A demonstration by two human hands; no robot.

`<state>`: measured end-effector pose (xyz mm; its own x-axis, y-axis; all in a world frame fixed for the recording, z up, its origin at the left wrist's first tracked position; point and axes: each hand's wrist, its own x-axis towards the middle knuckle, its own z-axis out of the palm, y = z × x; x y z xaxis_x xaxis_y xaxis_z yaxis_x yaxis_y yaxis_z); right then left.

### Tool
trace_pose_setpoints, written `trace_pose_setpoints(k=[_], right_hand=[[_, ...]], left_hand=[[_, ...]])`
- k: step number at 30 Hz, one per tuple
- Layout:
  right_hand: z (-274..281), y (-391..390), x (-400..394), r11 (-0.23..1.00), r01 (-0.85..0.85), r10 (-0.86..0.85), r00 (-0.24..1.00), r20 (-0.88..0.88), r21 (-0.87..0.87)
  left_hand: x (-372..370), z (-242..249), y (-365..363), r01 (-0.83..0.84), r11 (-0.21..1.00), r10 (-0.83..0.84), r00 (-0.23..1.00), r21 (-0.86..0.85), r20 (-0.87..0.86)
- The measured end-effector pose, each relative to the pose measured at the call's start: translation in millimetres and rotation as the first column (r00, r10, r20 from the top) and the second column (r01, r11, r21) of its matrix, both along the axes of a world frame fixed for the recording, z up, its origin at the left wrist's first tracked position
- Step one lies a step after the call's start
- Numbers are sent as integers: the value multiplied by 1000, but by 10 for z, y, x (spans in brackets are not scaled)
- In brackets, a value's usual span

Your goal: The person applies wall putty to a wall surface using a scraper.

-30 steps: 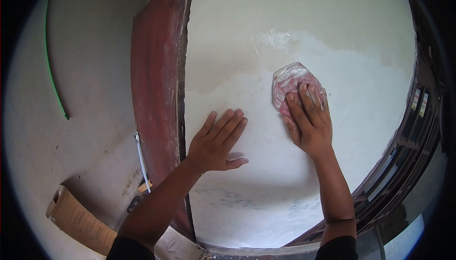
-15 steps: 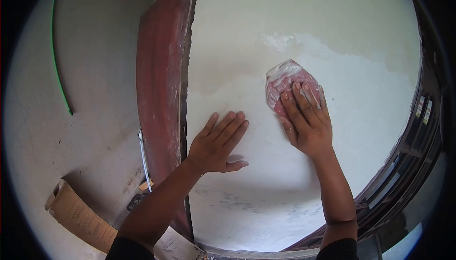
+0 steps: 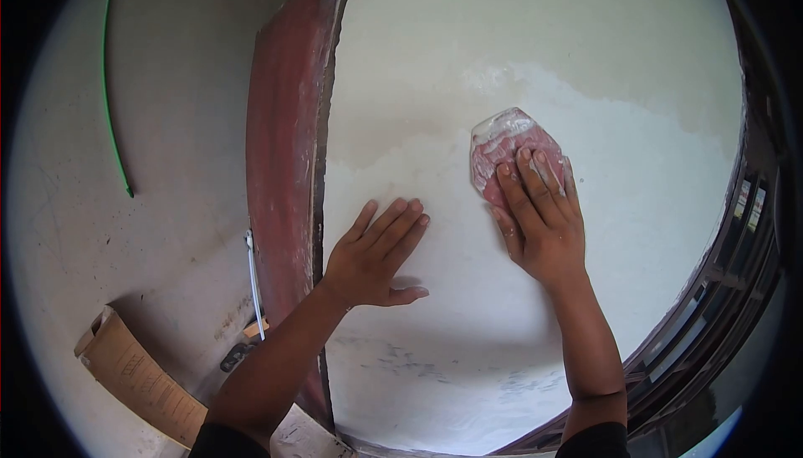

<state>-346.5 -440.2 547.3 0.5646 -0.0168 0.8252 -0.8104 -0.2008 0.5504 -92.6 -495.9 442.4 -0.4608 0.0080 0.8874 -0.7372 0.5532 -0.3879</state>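
A pale wall surface (image 3: 452, 245) fills the middle of the view, with a damp-looking, darker patch across its upper part. Against it my right hand (image 3: 544, 220) presses a red cloth or pad (image 3: 502, 153) smeared with white, its fingers stretched over the lower right part. To the left, my left hand (image 3: 376, 249) rests with spread fingers on or just off the same surface, holding nothing. White residue shows on the fingers of my right hand.
A dark red wooden panel (image 3: 284, 123) borders the wall at left. Beyond it are a green hose or cord (image 3: 109, 107), a cardboard box (image 3: 142, 378) and a white rod (image 3: 254, 282). Dark window bars (image 3: 711, 307) curve along the right.
The view has shifted slightly. My left hand sits a little further left in the picture; my right hand and the red pad have barely moved.
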Motion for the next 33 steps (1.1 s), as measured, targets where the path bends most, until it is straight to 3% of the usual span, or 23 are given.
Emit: trace_pose_setpoints(k=[8, 10, 17, 23, 26, 33], right_hand=[[415, -11, 293, 988, -139, 136, 990, -37, -69], [497, -81, 399, 988, -137, 128, 985, -116, -71], [72, -25, 122, 998, -47, 45, 996, -71, -28], [381, -60, 316, 990, -133, 128, 987, -94, -54], [492, -151, 366, 995, -77, 71, 993, -91, -70], [119, 109, -28, 995, -72, 61, 988, -142, -71]], left_hand=[[15, 12, -20, -18, 999, 19, 999, -29, 37], [24, 20, -10, 4, 1000, -3, 999, -23, 32], [30, 36, 24, 40, 999, -40, 999, 27, -1], [35, 14, -16, 26, 1000, -25, 999, -3, 33], [29, 23, -21, 41, 999, -41, 999, 1, 28], [38, 17, -19, 19, 1000, -19, 999, -4, 27]])
